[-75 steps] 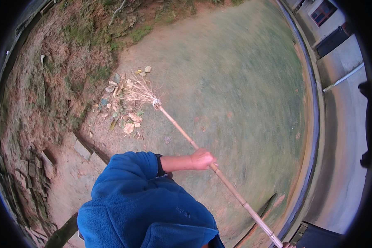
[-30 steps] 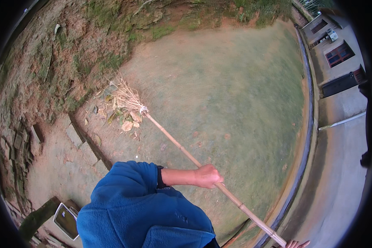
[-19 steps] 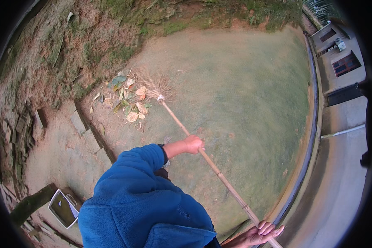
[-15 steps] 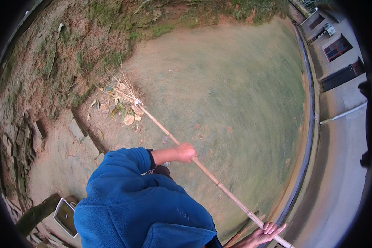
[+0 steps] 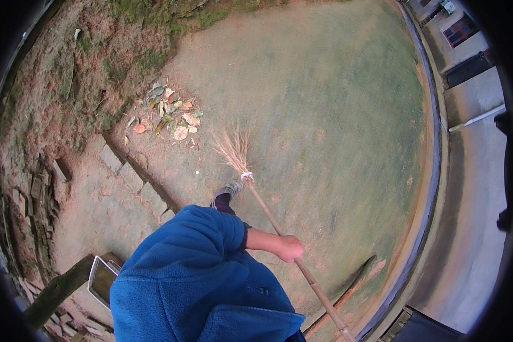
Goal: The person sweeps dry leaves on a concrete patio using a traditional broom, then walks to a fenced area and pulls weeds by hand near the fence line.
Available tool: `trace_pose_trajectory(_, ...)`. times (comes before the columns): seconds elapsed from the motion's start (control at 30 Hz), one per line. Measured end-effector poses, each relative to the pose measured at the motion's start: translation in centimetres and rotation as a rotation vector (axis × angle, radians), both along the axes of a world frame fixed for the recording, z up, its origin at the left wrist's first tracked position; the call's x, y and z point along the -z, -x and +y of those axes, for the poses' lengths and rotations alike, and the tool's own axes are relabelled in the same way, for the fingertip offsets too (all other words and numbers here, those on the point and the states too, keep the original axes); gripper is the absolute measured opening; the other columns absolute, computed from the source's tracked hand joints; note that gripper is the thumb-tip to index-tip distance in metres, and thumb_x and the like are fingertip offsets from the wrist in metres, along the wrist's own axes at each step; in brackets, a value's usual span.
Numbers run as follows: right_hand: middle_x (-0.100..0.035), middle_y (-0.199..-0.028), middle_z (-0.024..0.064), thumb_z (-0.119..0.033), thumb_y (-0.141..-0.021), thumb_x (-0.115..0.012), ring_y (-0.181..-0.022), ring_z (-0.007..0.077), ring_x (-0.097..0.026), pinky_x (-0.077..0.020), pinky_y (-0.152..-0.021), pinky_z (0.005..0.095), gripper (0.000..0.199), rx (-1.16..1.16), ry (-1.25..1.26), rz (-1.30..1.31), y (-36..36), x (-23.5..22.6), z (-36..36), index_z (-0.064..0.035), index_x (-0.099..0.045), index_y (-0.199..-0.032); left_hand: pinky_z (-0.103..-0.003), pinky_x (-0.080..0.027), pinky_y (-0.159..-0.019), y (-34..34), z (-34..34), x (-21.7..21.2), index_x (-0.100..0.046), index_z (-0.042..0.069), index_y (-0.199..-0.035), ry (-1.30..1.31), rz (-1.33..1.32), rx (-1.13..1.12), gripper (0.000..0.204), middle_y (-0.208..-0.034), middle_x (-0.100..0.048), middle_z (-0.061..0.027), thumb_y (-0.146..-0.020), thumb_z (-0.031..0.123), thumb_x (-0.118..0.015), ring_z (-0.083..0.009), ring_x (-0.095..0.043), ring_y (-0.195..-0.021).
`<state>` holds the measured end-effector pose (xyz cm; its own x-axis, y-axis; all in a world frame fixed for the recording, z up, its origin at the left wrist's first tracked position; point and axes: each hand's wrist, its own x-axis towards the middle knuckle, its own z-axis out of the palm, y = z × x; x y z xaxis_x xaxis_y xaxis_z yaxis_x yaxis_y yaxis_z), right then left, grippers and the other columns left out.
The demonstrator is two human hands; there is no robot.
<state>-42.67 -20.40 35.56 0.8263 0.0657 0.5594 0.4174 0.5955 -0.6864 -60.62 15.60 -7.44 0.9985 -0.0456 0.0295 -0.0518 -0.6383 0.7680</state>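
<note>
My left hand (image 5: 290, 249) is closed around the bamboo handle of a twig broom (image 5: 266, 210), partway along its length. The handle runs from the lower edge up and leftward to a white binding, where thin pale twigs (image 5: 233, 149) fan out over the greenish ground. Up and left of the twigs, apart from them, lies a heap of dry leaves (image 5: 174, 117) in brown, green and orange. The right hand is out of the picture. My blue fleece sleeve (image 5: 211, 233) covers the left arm, and a shoe (image 5: 229, 188) shows near the broom head.
A mossy earth bank (image 5: 97, 74) rises at the far left. Stone blocks (image 5: 134, 176) edge the ground, with stacked tiles (image 5: 37, 199) farther left. A framed tray-like thing (image 5: 104, 279) stands by a log (image 5: 57, 293). A gutter (image 5: 433, 171) and a building (image 5: 479, 97) line the right.
The broom head has come off the leaf heap, moving right and toward me. My left hand has shifted right and down with the handle. The right hand has left the view.
</note>
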Motion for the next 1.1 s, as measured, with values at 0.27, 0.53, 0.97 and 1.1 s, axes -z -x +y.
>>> trace_pose_trajectory(0.27,-0.026,-0.055,-0.0042,-0.018,-0.094,-0.041,-0.043,0.0077,-0.028,-0.0251,-0.042,0.0208,0.033,0.34,0.229,0.457,2.2,17.5,5.6,-0.0083,-0.049,-0.124,-0.045,-0.05,-0.059,13.0,3.1,6.3,-0.065,0.008,-0.067,-0.23,0.44,-0.137,0.013,-0.065,-0.062,-0.0141,-0.063,0.02,-0.064,-0.0339,-0.062,-0.067)
trace_pose_trajectory(0.53,-0.024,-0.055,-0.005,-0.017,-0.094,-0.039,-0.044,0.0076,-0.027,-0.0251,-0.041,0.0211,0.035,0.055,-0.187,0.238,-2.5,10.6,8.0,-0.0095,-0.048,-0.127,-0.045,-0.049,-0.057,3.9,12.2,-1.5,-0.062,0.009,-0.065,-0.24,0.089,-0.312,0.015,-0.061,-0.061,-0.0139,-0.065,0.023,-0.066,-0.0341,-0.062,-0.063)
trace_pose_trajectory(0.97,-0.026,-0.056,-0.0045,-0.02,-0.097,-0.04,-0.045,0.0083,-0.029,-0.0316,-0.046,0.0227,0.036,-0.416,0.234,-0.087,-1.9,15.2,54.8,-0.0155,-0.04,-0.133,-0.042,-0.045,-0.075,1.8,53.9,7.4,-0.068,0.017,-0.077,-0.367,0.386,-0.704,0.016,-0.081,-0.065,-0.0065,-0.077,0.032,-0.062,-0.0277,-0.061,-0.085)
trace_pose_trajectory(1.1,-0.026,-0.054,-0.0051,-0.02,-0.091,-0.048,-0.043,0.0075,-0.03,-0.0283,-0.044,0.0213,0.033,-0.094,0.24,0.258,-9.8,11.9,58.4,-0.0169,-0.052,-0.123,-0.042,-0.05,-0.065,2.5,53.1,3.7,-0.068,0.014,-0.069,-0.308,0.27,-0.66,0.015,-0.071,-0.065,-0.0098,-0.071,0.029,-0.064,-0.0299,-0.064,-0.073)
